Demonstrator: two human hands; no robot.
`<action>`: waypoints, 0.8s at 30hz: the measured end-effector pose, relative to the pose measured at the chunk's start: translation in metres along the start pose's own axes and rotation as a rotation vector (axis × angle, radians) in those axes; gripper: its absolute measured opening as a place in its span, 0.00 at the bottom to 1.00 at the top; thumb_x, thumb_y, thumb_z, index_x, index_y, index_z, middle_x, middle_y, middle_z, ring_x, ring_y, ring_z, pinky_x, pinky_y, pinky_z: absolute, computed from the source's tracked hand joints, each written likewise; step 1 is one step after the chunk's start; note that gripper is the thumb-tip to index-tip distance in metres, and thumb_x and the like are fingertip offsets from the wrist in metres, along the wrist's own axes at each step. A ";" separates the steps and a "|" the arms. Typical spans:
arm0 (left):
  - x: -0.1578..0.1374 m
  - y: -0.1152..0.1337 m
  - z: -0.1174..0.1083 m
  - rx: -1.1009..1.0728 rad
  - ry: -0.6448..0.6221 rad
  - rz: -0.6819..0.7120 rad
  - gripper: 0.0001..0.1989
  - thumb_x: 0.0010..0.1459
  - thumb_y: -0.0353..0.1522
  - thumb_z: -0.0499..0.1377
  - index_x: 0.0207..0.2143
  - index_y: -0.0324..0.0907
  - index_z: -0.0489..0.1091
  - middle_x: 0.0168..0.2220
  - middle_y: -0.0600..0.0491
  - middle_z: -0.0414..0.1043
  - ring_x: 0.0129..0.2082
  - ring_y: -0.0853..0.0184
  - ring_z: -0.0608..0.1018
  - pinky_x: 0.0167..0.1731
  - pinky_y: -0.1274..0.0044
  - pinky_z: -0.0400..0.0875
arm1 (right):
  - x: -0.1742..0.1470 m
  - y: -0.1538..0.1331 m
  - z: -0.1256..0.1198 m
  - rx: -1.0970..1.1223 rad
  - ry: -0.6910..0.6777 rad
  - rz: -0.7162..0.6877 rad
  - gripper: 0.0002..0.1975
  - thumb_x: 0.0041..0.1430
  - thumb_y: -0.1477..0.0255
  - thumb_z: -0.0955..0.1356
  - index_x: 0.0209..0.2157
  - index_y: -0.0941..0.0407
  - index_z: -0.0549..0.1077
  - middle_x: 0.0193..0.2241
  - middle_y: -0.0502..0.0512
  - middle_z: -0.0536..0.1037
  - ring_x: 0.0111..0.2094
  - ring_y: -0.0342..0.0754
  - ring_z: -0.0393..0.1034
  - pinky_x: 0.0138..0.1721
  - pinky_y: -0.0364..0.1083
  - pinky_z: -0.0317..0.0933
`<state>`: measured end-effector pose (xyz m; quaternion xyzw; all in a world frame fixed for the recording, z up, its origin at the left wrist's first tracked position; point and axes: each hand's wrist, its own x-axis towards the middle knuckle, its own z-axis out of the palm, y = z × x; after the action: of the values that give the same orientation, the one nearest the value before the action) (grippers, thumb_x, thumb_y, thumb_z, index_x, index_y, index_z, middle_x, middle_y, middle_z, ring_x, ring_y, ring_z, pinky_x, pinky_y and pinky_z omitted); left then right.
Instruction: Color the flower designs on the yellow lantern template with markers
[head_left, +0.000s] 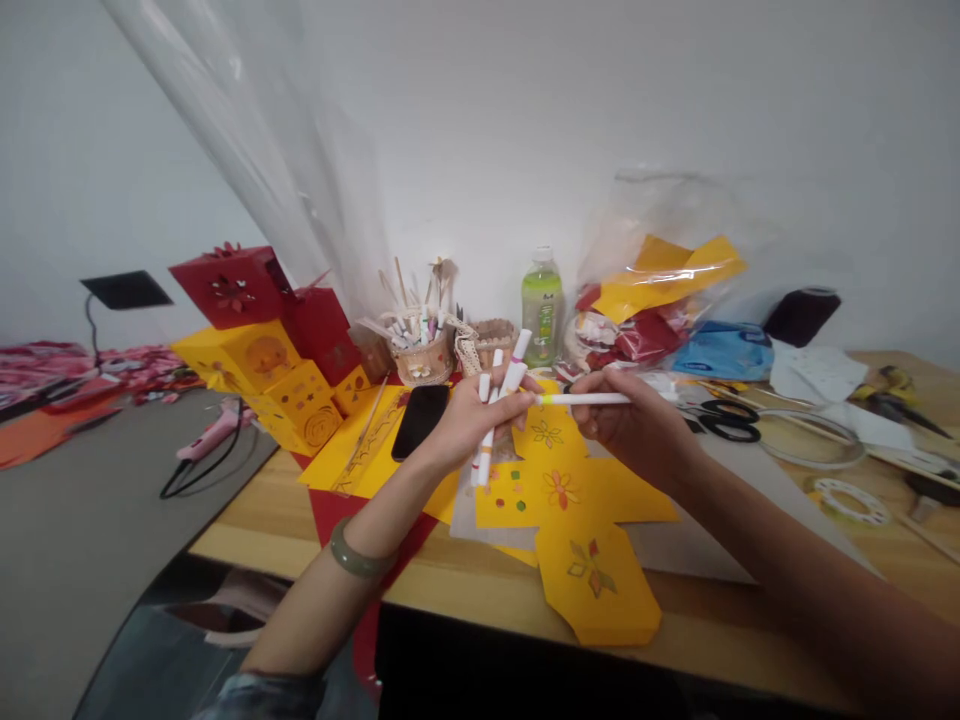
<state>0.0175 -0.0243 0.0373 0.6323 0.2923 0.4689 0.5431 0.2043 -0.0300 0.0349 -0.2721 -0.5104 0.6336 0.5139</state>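
Your right forearm [780,545] enters from 4 o'clock; right hand [626,412] grip closed on yellow-banded white marker [596,399], held level, banded end at left thumb [517,407]. Left hand [471,422] grip closed round several white felt-tip markers [511,378]. At 6 o'clock below your hands: flower-patterned yellow card cutout [607,485] on wooden bench [487,592]. Smartphone [420,425] at 9, green-labelled bottle [543,310] at 12, black-handled scissors [729,428] at 3.
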 end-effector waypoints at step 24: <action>-0.004 -0.009 -0.002 -0.204 -0.301 -0.046 0.18 0.45 0.40 0.64 0.34 0.35 0.69 0.21 0.52 0.73 0.08 0.82 0.58 0.08 0.87 0.49 | -0.003 0.010 0.003 0.202 -0.059 0.183 0.10 0.49 0.67 0.67 0.20 0.58 0.72 0.14 0.47 0.69 0.17 0.35 0.61 0.21 0.34 0.57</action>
<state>0.0155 -0.0246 0.0270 0.6303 0.1729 0.3835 0.6525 0.1992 -0.0334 0.0263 -0.2457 -0.4321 0.7335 0.4635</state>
